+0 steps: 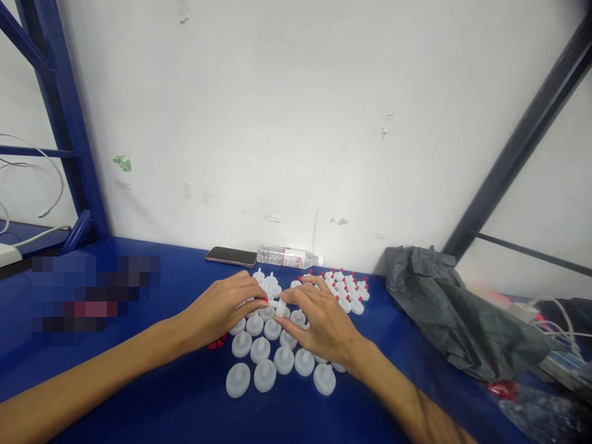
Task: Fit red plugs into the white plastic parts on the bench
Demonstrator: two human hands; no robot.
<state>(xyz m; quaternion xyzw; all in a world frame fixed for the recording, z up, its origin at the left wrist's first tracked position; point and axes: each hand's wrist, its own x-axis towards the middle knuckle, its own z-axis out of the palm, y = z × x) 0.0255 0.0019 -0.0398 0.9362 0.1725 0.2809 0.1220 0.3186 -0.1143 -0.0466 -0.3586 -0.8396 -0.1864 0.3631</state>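
Note:
My left hand (226,308) and my right hand (319,317) meet above the blue table. A white nozzle cap (280,307) lies on its side between the thumb and fingers of my right hand. Its spout points toward my left hand, whose thumb and finger pinch a small red tip cap (266,300) close to the spout's end. Whether the two touch is hard to see. Below my hands stand several white nozzle caps (283,359) with bare spouts. Small red tip caps (217,343) lie beside my left wrist, partly hidden.
White nozzle caps with red tips (342,287) are grouped at the back right. A phone (231,256) and a clear plastic bottle (289,256) lie along the wall. A dark plastic bag (444,308) covers the right side; blue rack posts (69,111) rise at left.

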